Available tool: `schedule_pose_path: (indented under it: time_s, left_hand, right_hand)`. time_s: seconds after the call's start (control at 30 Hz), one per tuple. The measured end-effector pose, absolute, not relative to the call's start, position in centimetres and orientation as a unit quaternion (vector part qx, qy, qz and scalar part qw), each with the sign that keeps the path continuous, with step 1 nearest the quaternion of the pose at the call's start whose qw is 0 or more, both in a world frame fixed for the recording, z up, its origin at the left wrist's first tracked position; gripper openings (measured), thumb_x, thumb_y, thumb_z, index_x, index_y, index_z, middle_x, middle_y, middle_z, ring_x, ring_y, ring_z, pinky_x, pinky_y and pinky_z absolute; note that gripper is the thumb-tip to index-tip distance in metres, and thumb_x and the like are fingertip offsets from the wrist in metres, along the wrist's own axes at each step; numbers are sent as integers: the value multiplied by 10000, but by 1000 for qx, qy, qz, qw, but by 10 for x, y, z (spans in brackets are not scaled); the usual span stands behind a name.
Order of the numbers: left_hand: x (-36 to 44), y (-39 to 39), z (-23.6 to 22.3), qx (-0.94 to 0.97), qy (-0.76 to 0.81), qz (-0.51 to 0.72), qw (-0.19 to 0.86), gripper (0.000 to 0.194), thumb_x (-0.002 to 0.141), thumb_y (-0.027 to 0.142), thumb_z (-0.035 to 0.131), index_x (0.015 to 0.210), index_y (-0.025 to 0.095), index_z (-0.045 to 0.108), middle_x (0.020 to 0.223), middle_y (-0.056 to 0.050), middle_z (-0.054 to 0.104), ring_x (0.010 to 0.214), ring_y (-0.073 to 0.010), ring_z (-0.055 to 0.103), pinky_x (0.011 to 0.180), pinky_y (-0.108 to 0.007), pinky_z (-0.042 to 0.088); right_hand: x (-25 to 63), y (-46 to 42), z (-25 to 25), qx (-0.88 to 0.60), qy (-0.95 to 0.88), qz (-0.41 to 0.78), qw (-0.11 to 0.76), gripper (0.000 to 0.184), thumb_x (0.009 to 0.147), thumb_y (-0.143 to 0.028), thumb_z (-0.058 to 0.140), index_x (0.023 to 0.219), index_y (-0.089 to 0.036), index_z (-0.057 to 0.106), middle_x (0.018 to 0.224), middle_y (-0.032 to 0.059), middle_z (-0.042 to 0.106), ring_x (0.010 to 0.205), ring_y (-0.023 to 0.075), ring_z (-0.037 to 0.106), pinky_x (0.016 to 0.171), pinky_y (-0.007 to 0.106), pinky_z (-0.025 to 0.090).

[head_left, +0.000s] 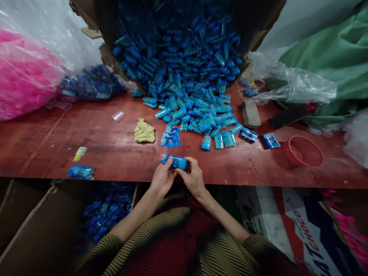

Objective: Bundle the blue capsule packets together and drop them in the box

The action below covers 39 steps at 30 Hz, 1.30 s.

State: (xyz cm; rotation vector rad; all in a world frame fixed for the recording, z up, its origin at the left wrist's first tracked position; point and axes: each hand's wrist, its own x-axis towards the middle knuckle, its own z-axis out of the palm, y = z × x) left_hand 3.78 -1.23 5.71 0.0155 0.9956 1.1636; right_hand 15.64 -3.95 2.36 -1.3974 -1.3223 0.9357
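Note:
Near the table's front edge, my left hand (pixel 163 179) and my right hand (pixel 194 179) hold a small blue-capped bottle (pixel 179 163) between them, lying sideways. My left thumb presses on its left end, where a blue printed plastic sleeve (pixel 165 157) shows; how far the sleeve covers the bottle I cannot tell. My right fingers pinch the rounded blue end. Just beyond my hands lie several flat blue printed sleeves (pixel 170 137). A crumpled yellow cloth or glove (pixel 144 131) is to their left. One wrapped bottle (pixel 81 172) lies far left at the edge.
A heap of bottles with turquoise balls (pixel 198 111) spills from a cardboard box (pixel 264 27) onto the red table (pixel 115 149). Right are blue packets (pixel 270 140), a grey block (pixel 250 114) and a red basket (pixel 304 151). Below the edge sits a pile of blue wrapped pieces (pixel 106 211).

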Motion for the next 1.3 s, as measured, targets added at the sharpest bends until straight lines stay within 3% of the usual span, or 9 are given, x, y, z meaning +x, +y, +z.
schedule_pose_path:
  time_s: [0.17, 0.33, 0.57, 0.77, 0.93, 1.03, 1.13, 1.2, 1.3]
  left_hand:
    - [35, -9, 62, 9, 433, 499, 751, 65, 787, 127, 624, 738, 132, 583, 682, -13, 651, 581, -104, 608, 561, -216, 508]
    - [32, -8, 65, 29, 396, 462, 793, 133, 835, 63, 514, 778, 127, 615, 793, -42, 693, 724, -129, 650, 743, -289, 538]
    - [32, -8, 67, 99, 376, 418, 821, 106, 782, 164, 627, 866, 117, 673, 834, -61, 705, 773, -145, 650, 767, -259, 513]
    - [39, -16, 69, 138, 349, 424, 824, 221, 689, 261, 740, 836, 103, 696, 818, -67, 699, 802, -158, 636, 860, -282, 462]
    - [43, -20, 70, 140, 358, 435, 814, 238, 672, 272, 756, 834, 106, 700, 812, -59, 702, 801, -144, 631, 863, -261, 454]
    - [46, -20, 72, 132, 354, 440, 815, 203, 694, 256, 738, 827, 108, 700, 823, -60, 702, 806, -139, 628, 850, -256, 459]
    - [49, -22, 74, 130, 351, 438, 818, 203, 705, 264, 728, 831, 107, 701, 826, -67, 701, 806, -151, 628, 836, -277, 469]
    - [51, -23, 74, 129, 355, 436, 817, 214, 723, 290, 711, 821, 100, 699, 810, -73, 696, 787, -161, 628, 820, -296, 478]
    - [49, -25, 70, 110, 366, 447, 809, 205, 748, 294, 687, 827, 106, 693, 803, -62, 692, 731, -151, 624, 778, -298, 494]
  right_hand:
    - [163, -36, 37, -472, -470, 587, 460, 279, 803, -331, 580, 1050, -244, 484, 725, -54, 527, 467, 63, 463, 415, 198, 413]
    - [174, -24, 43, -428, -385, 662, 480, 358, 749, -319, 631, 1053, -255, 454, 733, -78, 493, 408, 29, 393, 358, 168, 361]
    - [184, -21, 53, -439, -492, 615, 432, 654, 709, -206, 678, 1313, -285, 438, 865, -31, 527, 692, 86, 494, 684, 237, 454]
    - [191, -18, 52, -415, -529, 629, 390, 599, 776, -224, 624, 1343, -293, 445, 831, -31, 570, 726, 108, 525, 772, 290, 471]
    - [194, -15, 48, -394, -557, 613, 399, 491, 789, -253, 632, 1267, -313, 532, 1134, -10, 617, 1038, 168, 556, 976, 358, 409]
    - [193, -16, 49, -400, -550, 604, 415, 442, 798, -260, 618, 1233, -309, 562, 1176, -8, 613, 1070, 179, 555, 984, 369, 408]
    - [190, -18, 49, -401, -525, 618, 427, 424, 777, -260, 630, 1198, -291, 584, 1103, 1, 633, 967, 160, 585, 894, 334, 464]
    - [187, -21, 48, -419, -496, 634, 421, 435, 767, -258, 628, 1199, -276, 577, 888, -12, 643, 746, 117, 588, 705, 268, 502]
    - [180, -24, 45, -447, -453, 655, 408, 470, 770, -264, 602, 1236, -261, 535, 628, -65, 521, 500, 66, 465, 470, 190, 408]
